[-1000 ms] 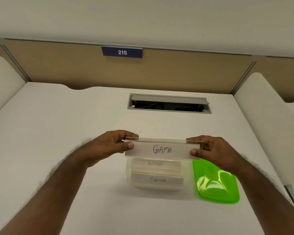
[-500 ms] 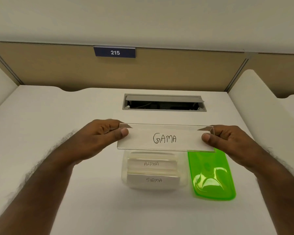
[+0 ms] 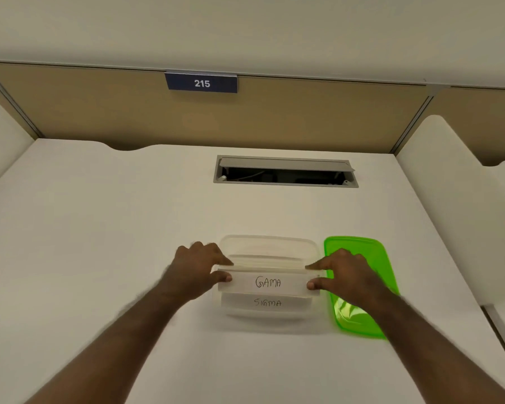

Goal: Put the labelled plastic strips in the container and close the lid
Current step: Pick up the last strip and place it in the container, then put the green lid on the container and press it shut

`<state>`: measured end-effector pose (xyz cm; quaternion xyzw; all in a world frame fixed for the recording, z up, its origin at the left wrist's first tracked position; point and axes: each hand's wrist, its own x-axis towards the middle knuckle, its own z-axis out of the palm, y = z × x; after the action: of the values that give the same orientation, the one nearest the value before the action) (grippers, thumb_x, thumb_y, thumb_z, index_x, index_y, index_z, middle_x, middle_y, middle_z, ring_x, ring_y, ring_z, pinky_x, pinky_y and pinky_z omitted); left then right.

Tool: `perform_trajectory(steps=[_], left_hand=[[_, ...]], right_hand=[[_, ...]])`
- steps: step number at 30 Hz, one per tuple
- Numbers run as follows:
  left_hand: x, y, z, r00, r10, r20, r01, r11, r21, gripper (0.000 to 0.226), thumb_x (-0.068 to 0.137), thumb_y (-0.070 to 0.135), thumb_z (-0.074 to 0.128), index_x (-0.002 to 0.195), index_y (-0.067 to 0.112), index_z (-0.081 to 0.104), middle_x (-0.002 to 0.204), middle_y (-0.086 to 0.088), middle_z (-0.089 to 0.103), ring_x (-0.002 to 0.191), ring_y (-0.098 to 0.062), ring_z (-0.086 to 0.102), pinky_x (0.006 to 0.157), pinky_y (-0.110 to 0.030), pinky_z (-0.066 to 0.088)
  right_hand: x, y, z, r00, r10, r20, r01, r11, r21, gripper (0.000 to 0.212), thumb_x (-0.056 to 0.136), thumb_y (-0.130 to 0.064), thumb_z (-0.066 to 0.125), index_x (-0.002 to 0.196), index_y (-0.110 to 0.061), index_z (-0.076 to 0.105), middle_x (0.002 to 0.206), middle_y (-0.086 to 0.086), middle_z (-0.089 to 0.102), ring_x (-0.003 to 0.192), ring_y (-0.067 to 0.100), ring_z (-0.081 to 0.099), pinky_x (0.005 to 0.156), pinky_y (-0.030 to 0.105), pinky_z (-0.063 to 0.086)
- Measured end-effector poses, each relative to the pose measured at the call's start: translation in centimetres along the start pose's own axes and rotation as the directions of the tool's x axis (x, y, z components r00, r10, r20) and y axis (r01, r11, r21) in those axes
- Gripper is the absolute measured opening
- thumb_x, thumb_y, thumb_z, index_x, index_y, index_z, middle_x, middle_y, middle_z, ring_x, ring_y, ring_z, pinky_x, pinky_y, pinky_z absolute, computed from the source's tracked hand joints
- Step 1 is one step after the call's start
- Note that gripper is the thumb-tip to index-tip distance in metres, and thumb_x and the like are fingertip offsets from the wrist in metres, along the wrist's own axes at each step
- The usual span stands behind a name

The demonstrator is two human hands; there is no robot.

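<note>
My left hand (image 3: 197, 271) pinches the left end of the GAMA strip (image 3: 268, 282), thumb on its labelled front face and forefinger along its top edge; my right hand (image 3: 343, 275) pinches the right end in the same way, thumb in front, forefinger on top (the remaining fingers of both hands lie curled behind and are partly hidden). The GAMA strip, a clear plastic holder with a white handwritten label, stands upright on its long edge within the clear container (image 3: 268, 243), spanning it from side wall to side wall; whether its lower edge touches the container floor I cannot tell. The SIGMA strip (image 3: 267, 303) stands inside the container just in front of the GAMA strip, on the side nearer me, its label facing me; behind the GAMA strip, toward the far wall of the container, the pale top edges of a further strip show, its label hidden. The container sits open on the white desk (image 3: 99, 228); the green lid (image 3: 362, 316) lies flat on the desk just beside the container's right wall, partly under my right hand. Beyond the container, well apart from it, is the grey cable hatch (image 3: 285, 170) set in the desk; farther beyond, on the tan partition (image 3: 303, 118), hangs the blue plate numbered 215 (image 3: 201, 83).
</note>
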<state>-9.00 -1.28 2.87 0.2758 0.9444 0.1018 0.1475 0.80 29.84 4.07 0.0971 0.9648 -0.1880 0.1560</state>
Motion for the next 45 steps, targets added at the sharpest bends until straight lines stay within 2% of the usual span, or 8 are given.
perform_trajectory(steps=[7, 16, 20, 25, 30, 36, 40, 45], left_hand=[[0.7, 2.4, 2.3, 0.99, 0.142, 0.023, -0.136, 0.882, 0.451, 0.03, 0.078, 0.043, 0.07, 0.1, 0.024, 0.074, 0.098, 0.002, 0.067, 0.096, -0.024, 0.057, 0.083, -0.04, 0.033], [1.5, 5.1, 3.0, 0.987, 0.056, 0.151, -0.134, 0.805, 0.578, 0.02, 0.084, 0.013, 0.056, 0.101, 0.009, 0.066, 0.108, -0.009, 0.064, 0.107, -0.03, 0.051, 0.102, -0.044, 0.027], [1.7, 5.5, 2.7, 0.993, 0.063, 0.097, -0.106, 0.827, 0.552, 0.024, 0.085, 0.025, 0.061, 0.104, 0.011, 0.066, 0.11, -0.007, 0.062, 0.106, -0.029, 0.051, 0.097, -0.044, 0.029], [1.6, 6.7, 1.5, 0.987, 0.122, -0.104, -0.07, 0.912, 0.404, 0.029, 0.089, 0.036, 0.053, 0.109, 0.019, 0.067, 0.109, -0.003, 0.062, 0.105, -0.028, 0.053, 0.09, -0.043, 0.032], [1.8, 10.0, 1.8, 0.95, 0.222, -0.217, -0.154, 0.944, 0.292, 0.028, 0.085, 0.037, 0.056, 0.105, 0.023, 0.07, 0.103, 0.001, 0.065, 0.096, -0.026, 0.056, 0.084, -0.044, 0.037], [1.5, 17.7, 5.3, 0.857, 0.465, -0.221, -0.392, 0.867, 0.307, 0.019, 0.072, 0.031, 0.065, 0.089, 0.023, 0.071, 0.088, 0.001, 0.064, 0.082, -0.025, 0.057, 0.073, -0.038, 0.041], [0.6, 22.5, 8.6, 0.789, 0.612, -0.059, -0.567, 0.762, 0.313, 0.015, 0.065, 0.018, 0.067, 0.08, 0.019, 0.065, 0.085, -0.001, 0.06, 0.078, -0.024, 0.053, 0.069, -0.035, 0.042], [-0.4, 25.2, 14.3, 0.738, 0.648, 0.189, -0.673, 0.686, 0.278, 0.021, 0.066, 0.025, 0.071, 0.084, 0.018, 0.063, 0.09, -0.003, 0.063, 0.078, -0.022, 0.059, 0.064, -0.03, 0.051]], right_hand=[[0.8, -1.9, 2.9, 0.994, -0.107, 0.005, 0.097, 0.878, -0.47, 0.05, 0.072, -0.065, 0.06, 0.113, -0.037, 0.066, 0.114, -0.009, 0.056, 0.113, 0.019, 0.043, 0.089, 0.041, 0.027], [1.5, -3.5, 4.0, 0.984, -0.155, 0.092, 0.175, 0.712, -0.68, 0.054, 0.073, -0.058, 0.064, 0.11, -0.019, 0.066, 0.115, 0.007, 0.055, 0.114, 0.029, 0.041, 0.097, 0.049, 0.023], [1.2, -3.3, 3.5, 0.987, -0.157, 0.019, 0.14, 0.812, -0.566, 0.06, 0.07, -0.072, 0.056, 0.112, -0.03, 0.065, 0.115, 0.0, 0.057, 0.114, 0.025, 0.045, 0.095, 0.047, 0.024], [0.0, -0.7, 1.5, 0.918, -0.152, -0.367, 0.04, 0.955, -0.295, 0.039, 0.077, -0.064, 0.049, 0.099, -0.038, 0.069, 0.098, -0.01, 0.065, 0.096, 0.02, 0.06, 0.08, 0.04, 0.035], [-2.0, 5.1, -0.2, 0.805, 0.135, -0.578, -0.182, 0.983, -0.023, 0.019, 0.083, -0.043, 0.064, 0.098, -0.034, 0.071, 0.097, -0.004, 0.066, 0.094, 0.026, 0.062, 0.081, 0.04, 0.038], [-4.9, 11.3, 3.1, 0.795, 0.443, -0.414, -0.471, 0.881, 0.037, 0.037, 0.081, -0.045, 0.065, 0.115, -0.03, 0.063, 0.115, 0.007, 0.061, 0.103, 0.033, 0.059, 0.084, 0.044, 0.041], [-6.1, 13.6, 6.3, 0.777, 0.57, -0.266, -0.592, 0.806, -0.001, 0.051, 0.082, -0.048, 0.062, 0.127, -0.028, 0.052, 0.12, 0.008, 0.054, 0.108, 0.032, 0.057, 0.085, 0.044, 0.045], [-7.0, 14.4, 8.6, 0.749, 0.614, -0.249, -0.617, 0.783, 0.073, 0.048, 0.085, -0.038, 0.06, 0.129, -0.02, 0.048, 0.111, 0.013, 0.053, 0.101, 0.037, 0.059, 0.079, 0.044, 0.048]])
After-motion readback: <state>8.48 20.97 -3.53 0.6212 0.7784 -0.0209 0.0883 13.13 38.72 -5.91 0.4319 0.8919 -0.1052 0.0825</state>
